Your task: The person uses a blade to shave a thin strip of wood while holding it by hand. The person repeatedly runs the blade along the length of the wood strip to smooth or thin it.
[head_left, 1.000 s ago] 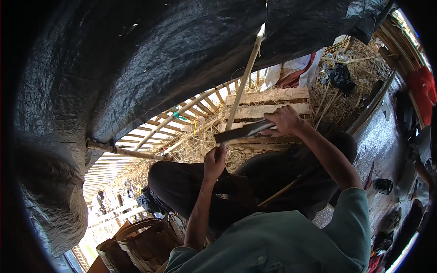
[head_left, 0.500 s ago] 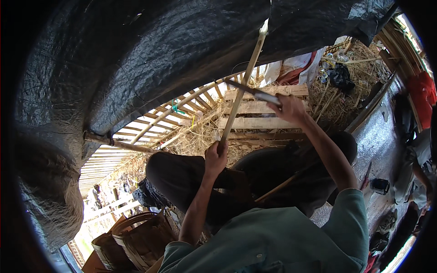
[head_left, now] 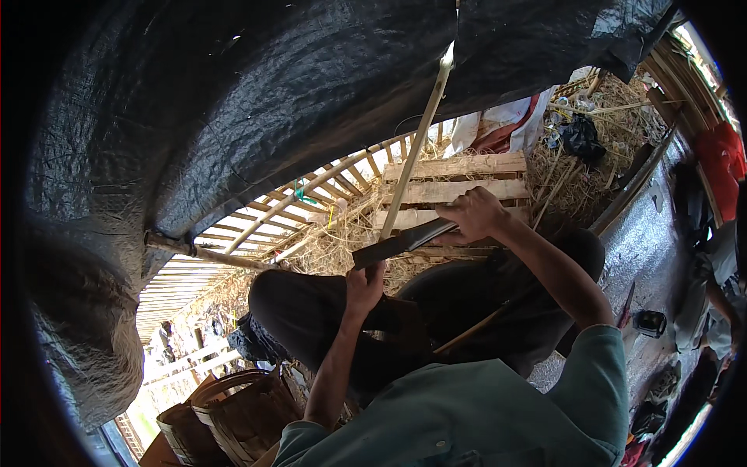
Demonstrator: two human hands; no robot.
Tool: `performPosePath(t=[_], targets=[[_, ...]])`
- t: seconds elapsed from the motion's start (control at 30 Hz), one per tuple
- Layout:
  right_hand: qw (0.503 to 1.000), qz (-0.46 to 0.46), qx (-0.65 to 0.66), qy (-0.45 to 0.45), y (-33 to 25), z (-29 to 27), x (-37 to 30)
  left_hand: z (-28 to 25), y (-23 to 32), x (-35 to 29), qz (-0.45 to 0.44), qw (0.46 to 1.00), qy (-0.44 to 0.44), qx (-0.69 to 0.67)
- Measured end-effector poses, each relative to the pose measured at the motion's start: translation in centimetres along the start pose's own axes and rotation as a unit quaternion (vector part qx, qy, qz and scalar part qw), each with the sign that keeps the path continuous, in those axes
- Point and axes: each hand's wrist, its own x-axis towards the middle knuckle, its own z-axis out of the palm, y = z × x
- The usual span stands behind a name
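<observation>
A pale bamboo pole (head_left: pixel 420 136) slants up and away in front of me, its far end reaching to the black sheet. My left hand (head_left: pixel 364 286) is closed around its near end, between my knees. In my right hand (head_left: pixel 473 215) is the handle of a machete, mostly hidden by the fingers. The dark, broad machete blade (head_left: pixel 405 241) lies across the pole just above my left hand and covers that part of it. Its tip points left. Whether the edge bites into the pole I cannot tell.
Black plastic sheeting (head_left: pixel 257 101) hangs low ahead and left. A slatted wooden pallet (head_left: pixel 455 189) lies beyond my knees among straw. Woven baskets (head_left: pixel 241 409) stand at lower left. A red cloth (head_left: pixel 720 167), a small black box (head_left: pixel 649 323) and another person's arm (head_left: pixel 724 300) are at right.
The machete has come down along the pole toward my left hand, its flat now more in view. My right hand has dropped slightly nearer. My left hand keeps its grip, a little lower.
</observation>
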Motion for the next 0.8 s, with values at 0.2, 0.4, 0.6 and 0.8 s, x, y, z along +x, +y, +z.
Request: performPosePath(t=[0.2,0.4,0.6,0.8], targets=[[0.863,0.407,0.29,0.076,8.0,0.2,1.6,-0.5,1.8,-1.2,-0.024,0.998,-0.047,0.032],[0.913,0.336,0.226,0.054,5.1,0.1,1.2,0.7,-1.3,-2.4,-0.162,0.975,-0.141,-0.051],[0.989,0.068,0.109,-0.069,2.0,-0.1,-1.9,-0.2,0.5,-2.9,-0.244,0.94,-0.173,-0.164],[0.865,0.438,0.241,0.039,8.1,-1.3,-2.1,1.1,0.3,-5.3,0.061,0.997,-0.053,0.017]])
